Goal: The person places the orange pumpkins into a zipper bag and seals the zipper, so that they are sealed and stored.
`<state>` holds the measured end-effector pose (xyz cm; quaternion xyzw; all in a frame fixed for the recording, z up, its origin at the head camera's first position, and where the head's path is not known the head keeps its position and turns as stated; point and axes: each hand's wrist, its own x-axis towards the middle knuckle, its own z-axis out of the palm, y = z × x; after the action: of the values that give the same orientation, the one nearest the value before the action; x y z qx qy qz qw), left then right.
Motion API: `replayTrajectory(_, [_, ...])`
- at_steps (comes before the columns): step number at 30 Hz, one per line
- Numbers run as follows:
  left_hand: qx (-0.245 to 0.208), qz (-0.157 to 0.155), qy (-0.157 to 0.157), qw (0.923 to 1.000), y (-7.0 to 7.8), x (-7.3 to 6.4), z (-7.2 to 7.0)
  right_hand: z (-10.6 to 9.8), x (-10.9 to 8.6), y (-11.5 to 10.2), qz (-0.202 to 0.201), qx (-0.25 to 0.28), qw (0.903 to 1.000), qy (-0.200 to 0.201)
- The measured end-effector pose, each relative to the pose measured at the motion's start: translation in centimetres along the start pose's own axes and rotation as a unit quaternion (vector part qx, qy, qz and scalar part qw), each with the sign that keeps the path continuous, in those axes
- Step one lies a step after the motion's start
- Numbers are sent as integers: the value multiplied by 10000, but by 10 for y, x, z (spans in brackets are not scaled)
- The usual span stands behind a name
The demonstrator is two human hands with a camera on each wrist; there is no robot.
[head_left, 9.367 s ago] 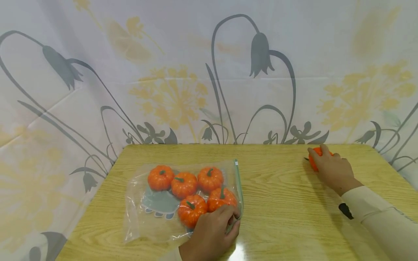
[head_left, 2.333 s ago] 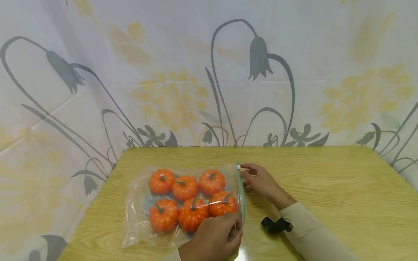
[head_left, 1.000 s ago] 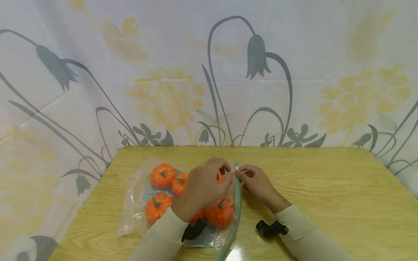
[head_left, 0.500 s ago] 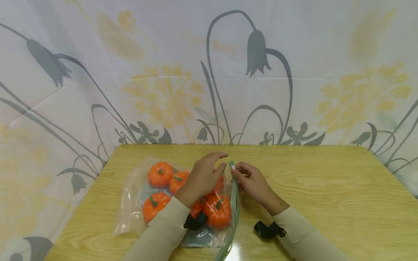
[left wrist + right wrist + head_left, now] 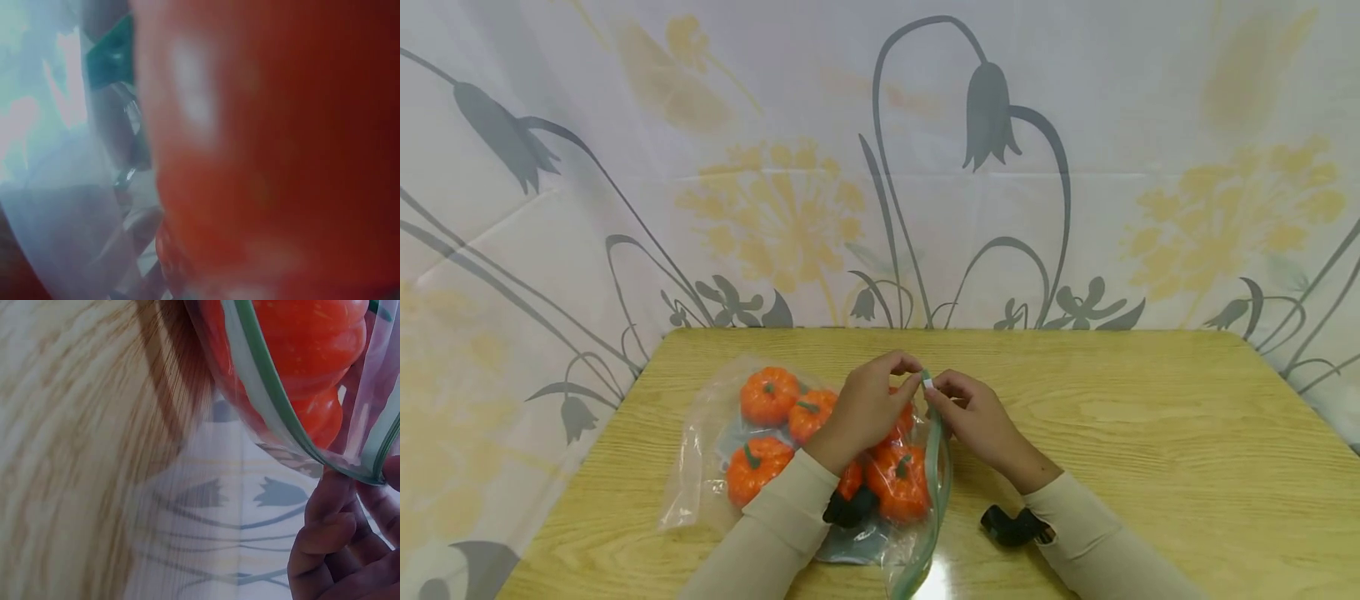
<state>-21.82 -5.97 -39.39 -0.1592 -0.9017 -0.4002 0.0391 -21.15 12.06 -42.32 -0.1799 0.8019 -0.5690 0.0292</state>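
A clear plastic zip bag (image 5: pixel 688 467) with a green zip edge (image 5: pixel 934 475) lies on the table, holding several orange toy pumpkins (image 5: pixel 769 396) with green stems. My left hand (image 5: pixel 868 404) reaches over the bag and pinches its far zip corner between thumb and finger, partly hiding pumpkins behind it. Just right of it, my right hand (image 5: pixel 981 421) pinches the white slider (image 5: pixel 928 383) at the same corner. In the right wrist view, the fingers (image 5: pixel 325 537) are at the bag's corner and the mouth gapes between its two green strips. A pumpkin (image 5: pixel 250 137) fills most of the left wrist view.
The wood-grain table (image 5: pixel 1150 450) extends to the right of the hands. A pale cloth (image 5: pixel 820 92) printed with grey and yellow flowers hangs behind it. Black wrist cameras (image 5: pixel 1011 527) sit at both sleeves, the left one over the bag.
One more pumpkin came into the bag from the right. My left hand moved from the near zip edge to the far corner, closing its fingers there; my right hand came to the slider.
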Motion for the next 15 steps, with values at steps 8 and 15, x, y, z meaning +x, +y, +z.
replayTrajectory(8, [47, 145, 148, 9998, 2, -3, -1, 3, -1, -4, -72, -626, 9975, 315])
replayTrajectory(15, [143, 251, 264, 9992, 2, -2, -1, 3, -1, -5, -240, -663, 9969, 348])
